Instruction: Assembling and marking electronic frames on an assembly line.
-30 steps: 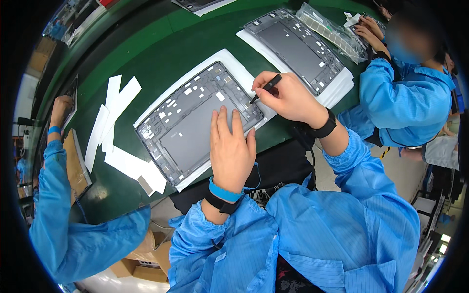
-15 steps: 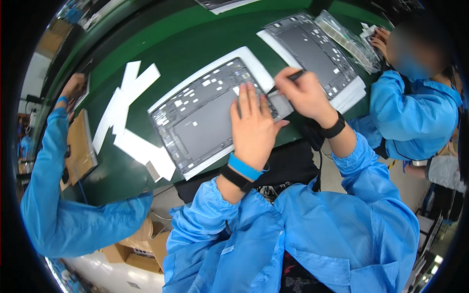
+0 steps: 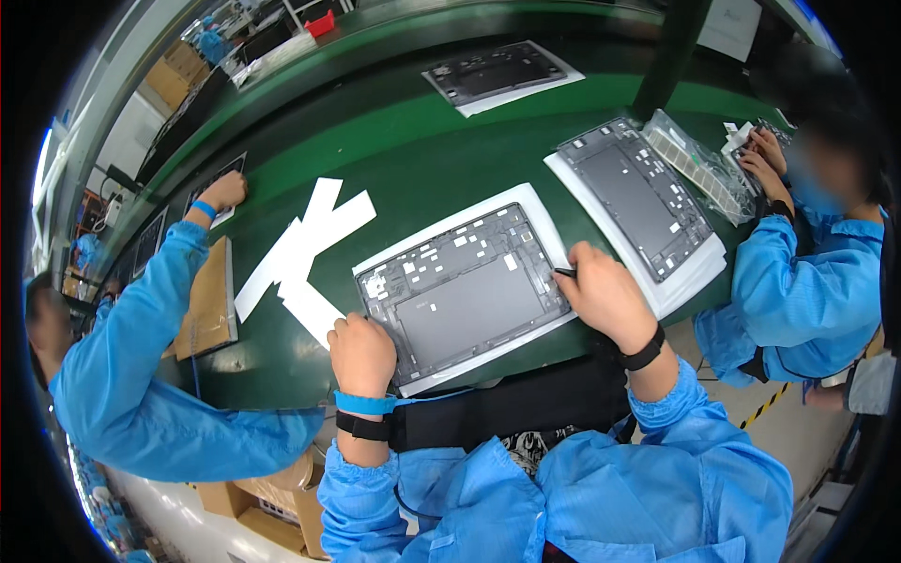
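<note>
A dark grey tablet back housing (image 3: 460, 291), dotted with small white pads, lies on a white foam sheet (image 3: 540, 208) in front of me. My left hand (image 3: 363, 355) is closed at the housing's left edge, its fingers curled over the rim. At the opposite edge, my right hand (image 3: 605, 291) grips a slim black pen-like tool (image 3: 565, 272); its tip is hard to make out. Right of these, a second similar housing (image 3: 643, 202) rests on its own white sheet.
White strips (image 3: 302, 246) lie crossed left of the housing. A brown board (image 3: 208, 298) sits beside a co-worker's blue sleeve (image 3: 141, 338). Another housing (image 3: 493, 70) is farther back. On the right are a clear plastic bag (image 3: 699, 169) and a second co-worker's hands (image 3: 765, 159).
My left hand has moved from the housing's right part to its left edge. The right hand has drawn the tool back to the right edge. The view has shifted, showing more background.
</note>
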A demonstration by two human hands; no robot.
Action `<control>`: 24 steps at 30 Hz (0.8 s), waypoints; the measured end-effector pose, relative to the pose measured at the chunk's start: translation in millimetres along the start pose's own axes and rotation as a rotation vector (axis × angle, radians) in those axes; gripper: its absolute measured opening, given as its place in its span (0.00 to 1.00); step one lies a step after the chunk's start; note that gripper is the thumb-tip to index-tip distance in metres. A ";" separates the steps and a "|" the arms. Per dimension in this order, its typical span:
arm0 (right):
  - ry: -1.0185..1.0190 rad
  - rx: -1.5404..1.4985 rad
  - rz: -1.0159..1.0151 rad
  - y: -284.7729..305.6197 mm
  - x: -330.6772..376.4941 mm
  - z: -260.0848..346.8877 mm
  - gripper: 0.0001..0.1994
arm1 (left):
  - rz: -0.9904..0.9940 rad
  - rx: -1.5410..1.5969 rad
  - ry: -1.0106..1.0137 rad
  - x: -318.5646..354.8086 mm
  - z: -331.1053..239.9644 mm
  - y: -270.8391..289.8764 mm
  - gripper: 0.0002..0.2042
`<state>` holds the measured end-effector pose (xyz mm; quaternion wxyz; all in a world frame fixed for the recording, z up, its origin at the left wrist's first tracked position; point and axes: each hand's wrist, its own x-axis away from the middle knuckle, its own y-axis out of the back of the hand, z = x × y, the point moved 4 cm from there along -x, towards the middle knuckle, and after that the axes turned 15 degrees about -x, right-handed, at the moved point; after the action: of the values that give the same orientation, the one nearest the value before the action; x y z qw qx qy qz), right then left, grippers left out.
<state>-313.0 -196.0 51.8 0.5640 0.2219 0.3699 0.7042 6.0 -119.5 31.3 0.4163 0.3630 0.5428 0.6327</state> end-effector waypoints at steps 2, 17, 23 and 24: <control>-0.003 0.025 0.033 -0.2 -3.0 -5.9 0.12 | -0.005 0.101 -0.043 -4.9 -5.8 0.4 0.14; 0.048 -0.086 -0.074 5.1 -4.1 -14.9 0.13 | -0.288 0.858 -0.141 -213.8 41.9 71.7 0.17; 0.206 0.030 -0.008 1.8 5.4 -9.7 0.13 | -0.134 1.102 -0.008 -428.8 152.4 5.1 0.16; 0.221 0.024 -0.024 3.2 3.4 -9.8 0.13 | -0.214 0.406 -0.150 -460.7 186.4 -1.0 0.16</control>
<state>-323.1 -195.7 47.8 0.5253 0.1450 0.4410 0.7132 355.7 -471.9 54.3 0.4387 0.4256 0.6617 0.4343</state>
